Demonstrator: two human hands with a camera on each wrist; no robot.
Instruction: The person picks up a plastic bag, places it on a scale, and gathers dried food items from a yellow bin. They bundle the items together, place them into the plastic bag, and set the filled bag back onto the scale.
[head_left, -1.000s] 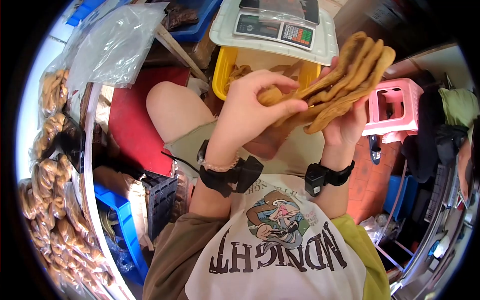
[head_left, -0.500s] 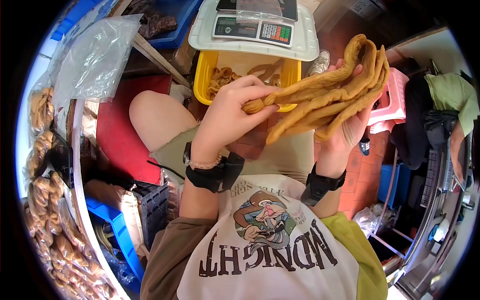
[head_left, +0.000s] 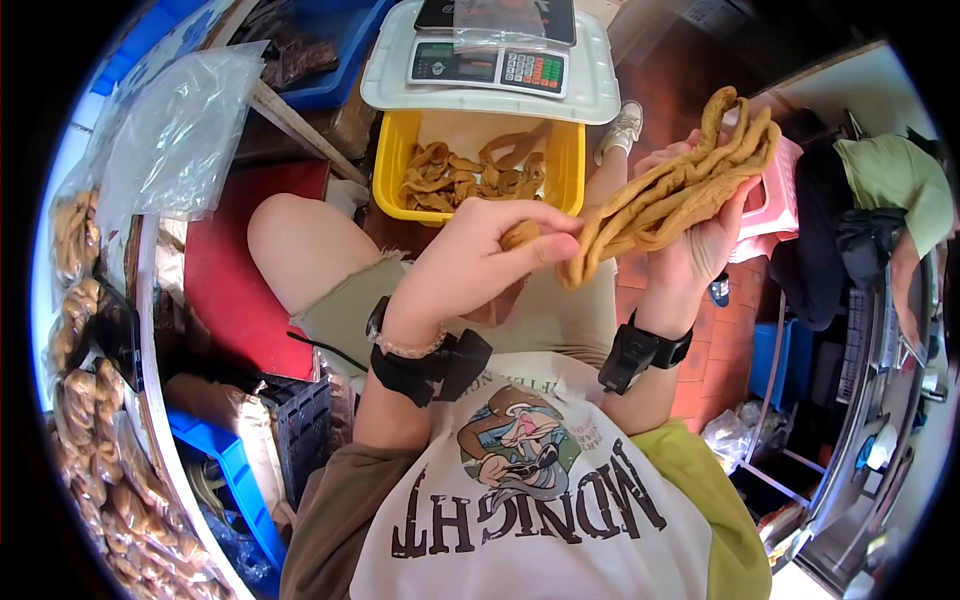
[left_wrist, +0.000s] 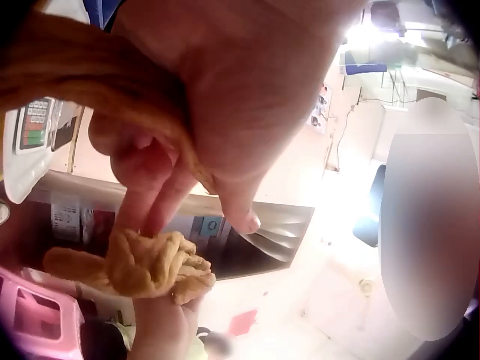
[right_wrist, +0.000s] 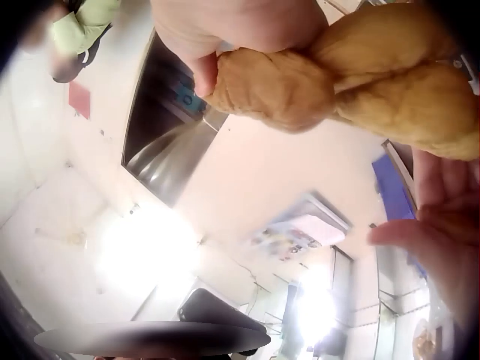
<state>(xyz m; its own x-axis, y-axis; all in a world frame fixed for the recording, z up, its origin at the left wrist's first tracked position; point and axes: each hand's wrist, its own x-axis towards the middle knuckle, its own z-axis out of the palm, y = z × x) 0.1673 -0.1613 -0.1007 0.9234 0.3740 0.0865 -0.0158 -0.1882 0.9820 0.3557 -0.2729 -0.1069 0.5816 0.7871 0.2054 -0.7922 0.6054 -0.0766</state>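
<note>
A folded bundle of long yellow-brown strands (head_left: 680, 195) lies across my right hand (head_left: 695, 255), whose fingers grip its far part. My left hand (head_left: 455, 265) holds a short rounded end (head_left: 518, 236) between thumb and fingers, beside the bundle's near loops. In the left wrist view, a strand (left_wrist: 97, 75) passes through my left hand (left_wrist: 240, 97); the bundle (left_wrist: 150, 264) shows beyond it, above the right wrist. The right wrist view shows my right hand (right_wrist: 244, 26) gripping the thick folds (right_wrist: 277, 86), with my left hand (right_wrist: 442, 251) at the right edge.
A yellow bin (head_left: 381, 175) holds more strands, under a white lid (head_left: 385, 85) bearing a scale (head_left: 485, 65). Bagged strands (head_left: 90, 420) line the left side. A pink stool (head_left: 775, 200) and another person (head_left: 895, 185) are at the right.
The bundle is now folded more compactly, its hanging ends gathered into loops near my left hand. The bin and scale have shifted left in the head view.
</note>
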